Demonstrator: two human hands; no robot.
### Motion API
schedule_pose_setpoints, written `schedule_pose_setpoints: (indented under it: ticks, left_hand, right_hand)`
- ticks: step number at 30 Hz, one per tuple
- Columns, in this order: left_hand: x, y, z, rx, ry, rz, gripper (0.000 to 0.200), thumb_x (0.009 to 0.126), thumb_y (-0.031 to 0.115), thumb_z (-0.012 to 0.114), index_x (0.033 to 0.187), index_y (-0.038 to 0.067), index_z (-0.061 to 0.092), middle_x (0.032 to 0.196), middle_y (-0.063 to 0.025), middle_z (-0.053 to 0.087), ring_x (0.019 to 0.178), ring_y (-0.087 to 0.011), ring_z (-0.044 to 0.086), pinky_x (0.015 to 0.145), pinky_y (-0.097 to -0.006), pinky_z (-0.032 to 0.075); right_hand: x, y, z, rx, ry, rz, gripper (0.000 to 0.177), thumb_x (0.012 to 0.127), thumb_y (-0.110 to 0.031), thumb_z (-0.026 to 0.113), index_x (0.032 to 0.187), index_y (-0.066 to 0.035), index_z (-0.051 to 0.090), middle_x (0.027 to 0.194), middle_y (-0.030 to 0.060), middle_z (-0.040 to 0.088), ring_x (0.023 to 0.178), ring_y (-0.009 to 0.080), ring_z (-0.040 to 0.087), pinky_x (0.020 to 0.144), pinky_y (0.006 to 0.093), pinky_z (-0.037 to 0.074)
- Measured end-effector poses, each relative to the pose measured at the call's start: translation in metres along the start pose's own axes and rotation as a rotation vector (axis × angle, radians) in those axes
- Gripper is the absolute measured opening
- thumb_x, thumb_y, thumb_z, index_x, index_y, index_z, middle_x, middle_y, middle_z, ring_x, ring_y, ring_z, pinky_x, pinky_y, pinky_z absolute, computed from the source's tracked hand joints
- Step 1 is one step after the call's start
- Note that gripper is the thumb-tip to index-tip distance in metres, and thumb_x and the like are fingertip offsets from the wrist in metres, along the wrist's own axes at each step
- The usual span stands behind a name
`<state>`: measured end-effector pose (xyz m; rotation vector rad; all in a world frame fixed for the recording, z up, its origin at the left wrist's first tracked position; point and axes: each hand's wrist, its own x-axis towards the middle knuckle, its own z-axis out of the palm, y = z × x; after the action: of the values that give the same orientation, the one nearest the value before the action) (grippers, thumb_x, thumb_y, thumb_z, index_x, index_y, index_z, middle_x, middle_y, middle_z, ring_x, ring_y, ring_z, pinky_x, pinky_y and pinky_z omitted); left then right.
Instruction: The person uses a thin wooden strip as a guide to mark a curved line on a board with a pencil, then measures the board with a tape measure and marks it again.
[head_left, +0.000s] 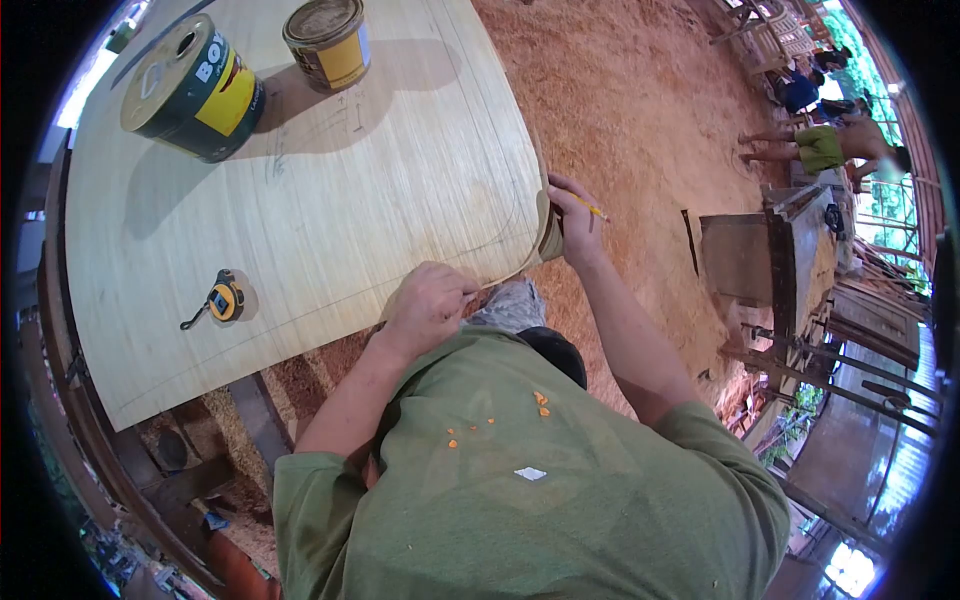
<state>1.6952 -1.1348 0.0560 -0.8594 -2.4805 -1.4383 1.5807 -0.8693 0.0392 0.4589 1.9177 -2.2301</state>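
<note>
A large pale plywood sheet (330, 210) with pencil lines and a rounded near-right corner lies before me. At its near edge, my left hand (430, 300) rests with fingers curled together; what they pinch, if anything, is hidden. My right hand (578, 222) is at the sheet's right edge by the rounded corner, with a yellow pencil (592, 208) held between its fingers and its fingertips against the edge. A thin curved strip (512, 270) follows the corner between my hands. A yellow-and-black tape measure (226, 299) lies on the sheet, left of my left hand.
A big dark green can (195, 95) and a smaller can (328, 45) stand on the sheet's far part. Sawdust-covered ground (620, 110) extends to the right. A wooden workbench (790, 260) stands there, and a person in green shorts (820, 148) is farther off.
</note>
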Motion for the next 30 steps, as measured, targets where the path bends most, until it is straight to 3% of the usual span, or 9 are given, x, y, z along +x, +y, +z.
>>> schedule_pose_setpoints:
  ticks: [11,14,21,25,27,30]
  left_hand:
    - [0.001,0.0,0.001,0.077,-0.088,0.059,0.006,0.075,-0.002,0.073,0.078,0.001,0.069,0.091,-0.0069,0.071,0.083,-0.0284,0.066,0.079,-0.0419,0.05]
    - [0.004,0.004,0.003,0.117,-0.062,0.132,0.008,0.069,-0.002,0.07,0.075,0.003,0.066,0.092,-0.0055,0.07,0.083,-0.0274,0.065,0.078,-0.042,0.05]
    - [0.003,0.007,0.004,0.087,-0.053,0.098,0.011,0.073,-0.004,0.074,0.079,0.001,0.066,0.093,-0.0076,0.07,0.086,-0.0292,0.065,0.078,-0.0432,0.051]
    - [0.002,0.005,0.007,0.106,-0.071,0.078,0.011,0.073,-0.006,0.073,0.076,0.0,0.064,0.098,-0.0094,0.07,0.089,-0.0306,0.065,0.08,-0.0437,0.049]
    - [0.002,0.006,0.006,0.125,-0.083,0.057,0.008,0.08,-0.006,0.072,0.085,-0.001,0.068,0.094,-0.0101,0.07,0.088,-0.0297,0.065,0.082,-0.0411,0.048]
    - [0.002,0.004,0.008,0.106,-0.078,0.058,0.009,0.08,-0.006,0.072,0.084,0.0,0.067,0.095,-0.0102,0.07,0.088,-0.0297,0.064,0.082,-0.0406,0.048]
  right_hand:
    - [-0.004,-0.005,0.003,-0.008,0.042,0.007,0.039,0.091,-0.014,0.063,0.125,0.005,0.067,0.114,0.0132,0.072,0.103,0.0202,0.068,0.094,0.0316,0.052]
    - [-0.001,0.001,-0.001,-0.01,0.045,-0.005,0.039,0.089,-0.015,0.064,0.123,0.004,0.069,0.113,0.0132,0.073,0.104,0.0202,0.068,0.094,0.031,0.052]
    - [-0.008,-0.002,-0.001,-0.068,-0.046,-0.064,0.039,0.089,-0.015,0.062,0.123,0.003,0.07,0.116,0.0128,0.072,0.109,0.0191,0.065,0.098,0.0317,0.05]
    - [-0.012,-0.005,0.0,-0.096,-0.01,-0.099,0.039,0.089,-0.016,0.062,0.123,0.002,0.07,0.115,0.012,0.073,0.11,0.0185,0.065,0.098,0.032,0.05]
    - [-0.011,-0.001,0.001,-0.063,-0.015,-0.101,0.039,0.09,-0.015,0.062,0.124,0.001,0.07,0.116,0.0113,0.073,0.11,0.0186,0.065,0.099,0.032,0.049]
    - [-0.007,0.002,0.001,-0.049,0.014,-0.093,0.035,0.089,-0.014,0.065,0.121,-0.001,0.072,0.112,0.0099,0.073,0.106,0.0172,0.065,0.095,0.0296,0.05]
